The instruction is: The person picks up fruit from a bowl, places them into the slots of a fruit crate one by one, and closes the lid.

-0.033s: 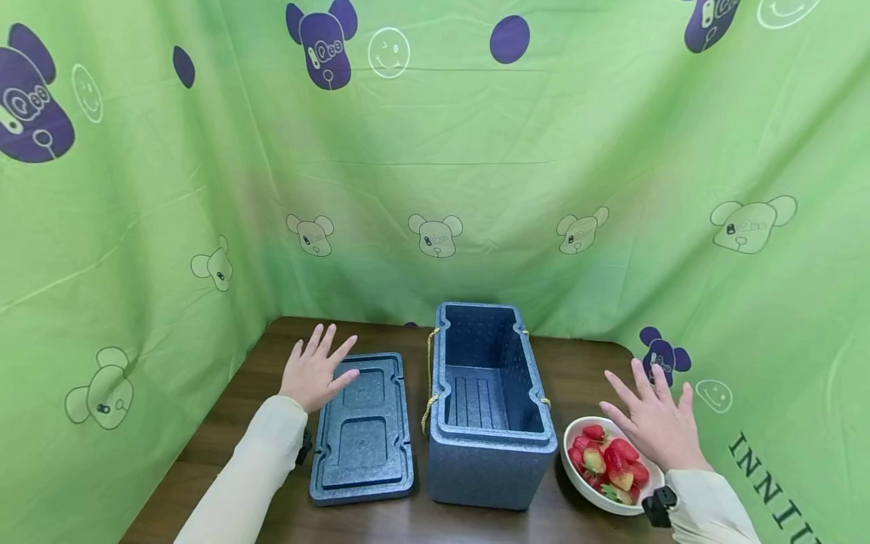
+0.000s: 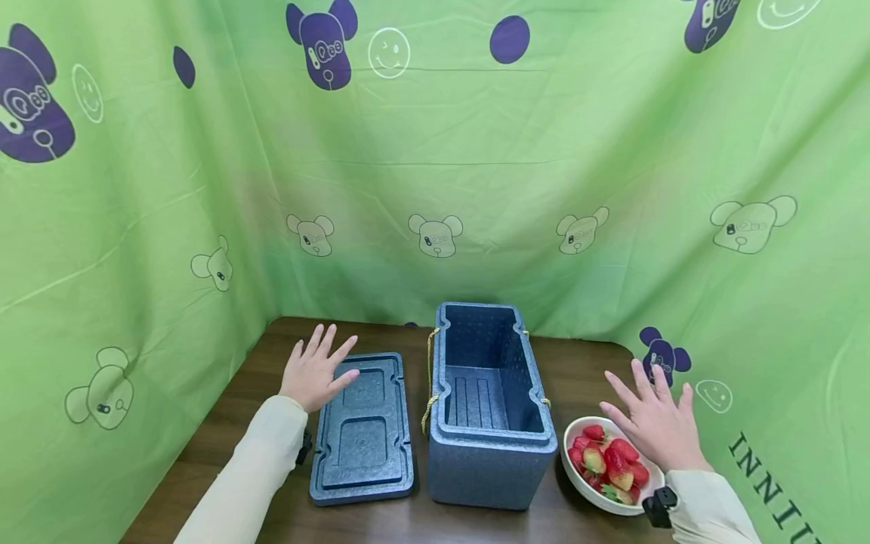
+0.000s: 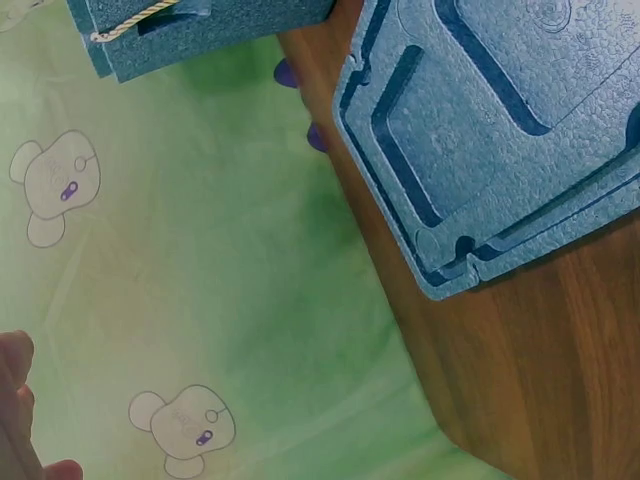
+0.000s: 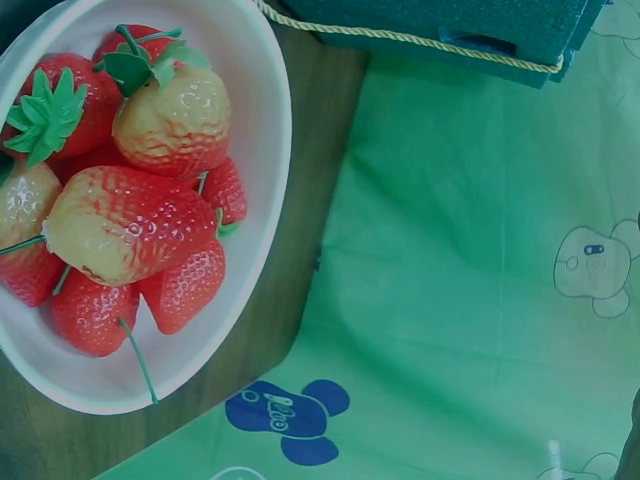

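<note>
My left hand hovers with spread fingers over the left side of a blue foam lid, holding nothing. The lid lies on the table, its recessed panels facing up. Beside it stands a blue foam box without its cover, with grooves in its floor and nothing inside. Over the far right rim of a white bowl, my right hand is held out, fingers spread and nothing in it. Several red and pale strawberries fill the bowl, some with green leaves or stems.
Yellow rope handles run along the box's long sides. Brown wooden table lies under everything. A green printed curtain hangs behind and along both sides, close to the table's edges.
</note>
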Motion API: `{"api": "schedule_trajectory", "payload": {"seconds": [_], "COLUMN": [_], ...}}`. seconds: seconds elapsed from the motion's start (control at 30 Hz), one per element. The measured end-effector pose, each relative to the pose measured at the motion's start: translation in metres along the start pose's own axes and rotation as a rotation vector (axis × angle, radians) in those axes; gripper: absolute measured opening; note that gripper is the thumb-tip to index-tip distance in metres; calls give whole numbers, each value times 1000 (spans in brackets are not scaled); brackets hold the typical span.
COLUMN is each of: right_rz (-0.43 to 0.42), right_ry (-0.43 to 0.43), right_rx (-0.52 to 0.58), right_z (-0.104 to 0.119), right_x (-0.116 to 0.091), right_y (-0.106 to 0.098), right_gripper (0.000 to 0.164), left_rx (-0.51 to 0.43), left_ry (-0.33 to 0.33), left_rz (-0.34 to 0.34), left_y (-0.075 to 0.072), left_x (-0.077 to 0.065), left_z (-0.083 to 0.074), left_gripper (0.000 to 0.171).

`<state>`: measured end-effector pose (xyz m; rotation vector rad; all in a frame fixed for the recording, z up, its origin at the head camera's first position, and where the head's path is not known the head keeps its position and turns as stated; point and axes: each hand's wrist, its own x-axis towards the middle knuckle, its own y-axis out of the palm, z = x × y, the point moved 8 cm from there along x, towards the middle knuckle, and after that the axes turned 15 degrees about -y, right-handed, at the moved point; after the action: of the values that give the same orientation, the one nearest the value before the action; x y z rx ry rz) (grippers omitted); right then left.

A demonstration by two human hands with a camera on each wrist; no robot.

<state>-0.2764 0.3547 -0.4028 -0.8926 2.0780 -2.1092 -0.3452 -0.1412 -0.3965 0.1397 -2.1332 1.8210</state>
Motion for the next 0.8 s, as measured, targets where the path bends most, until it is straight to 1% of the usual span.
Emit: {"api": "schedule_trajectory", "payload": {"seconds": [0.2, 0.37, 0.47, 0.67, 0.73, 0.8], "right_rz": [23, 58, 85, 142, 149, 157], "right_ry": [1, 25, 47, 90, 92, 88], "right_rx": [14, 72, 117, 211, 222, 235], "right_z": [-1, -5, -7, -9, -10, -10], "right_x": [0, 1, 2, 2, 3, 5], "right_y": [4, 8, 12, 21, 23, 24], "right_gripper": [63, 62, 61, 60, 60, 60], "left_rx": [-10, -17, -23, -121, -149, -155], "left_ry": [-1, 4, 17, 80, 91, 95], "left_rz": [14, 25, 14, -42, -43, -26], "left_y": [2, 5, 6, 1, 0, 0], "left_x": [1, 6, 7, 4, 5, 7], "left_z": [0, -2, -4, -14, -18, -22], "left_gripper": [66, 66, 67, 74, 76, 72]}}
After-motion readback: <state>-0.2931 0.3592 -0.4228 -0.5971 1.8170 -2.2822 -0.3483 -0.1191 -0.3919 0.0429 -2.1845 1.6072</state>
